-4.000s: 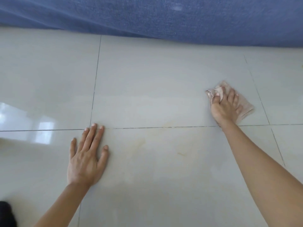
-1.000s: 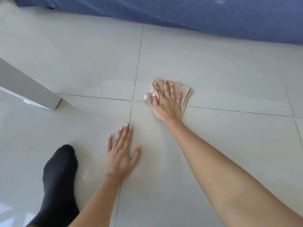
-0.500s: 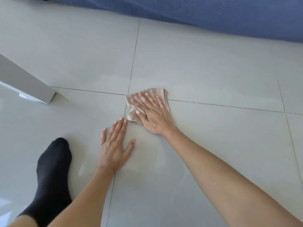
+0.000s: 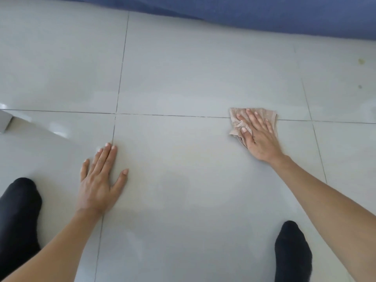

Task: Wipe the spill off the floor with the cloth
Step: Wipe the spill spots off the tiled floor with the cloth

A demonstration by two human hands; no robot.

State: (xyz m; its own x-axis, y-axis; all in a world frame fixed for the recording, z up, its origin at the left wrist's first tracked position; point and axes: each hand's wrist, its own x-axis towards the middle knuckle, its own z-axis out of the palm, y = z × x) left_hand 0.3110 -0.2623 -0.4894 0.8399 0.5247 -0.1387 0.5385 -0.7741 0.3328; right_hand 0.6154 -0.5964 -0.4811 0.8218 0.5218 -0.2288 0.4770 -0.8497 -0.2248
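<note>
A crumpled beige cloth (image 4: 237, 121) lies on the pale grey tiled floor (image 4: 183, 68), across a grout line at the right. My right hand (image 4: 258, 137) presses flat on top of the cloth with fingers spread. My left hand (image 4: 100, 180) rests palm down on the bare tile at the lower left, holding nothing. A faint damp sheen (image 4: 173, 186) shows on the tile between the two hands. Small yellowish spots (image 4: 361, 61) mark the floor at the far right.
Blue fabric (image 4: 264, 13) hangs down to the floor along the top edge. My two feet in black socks stand at the lower left (image 4: 18, 216) and lower right (image 4: 292, 251). A grey furniture corner (image 4: 5, 123) shows at the left edge.
My right hand has slid the cloth to the right, away from my left hand, along the grout line. The left hand stays planted. The view has shifted and my right foot now shows.
</note>
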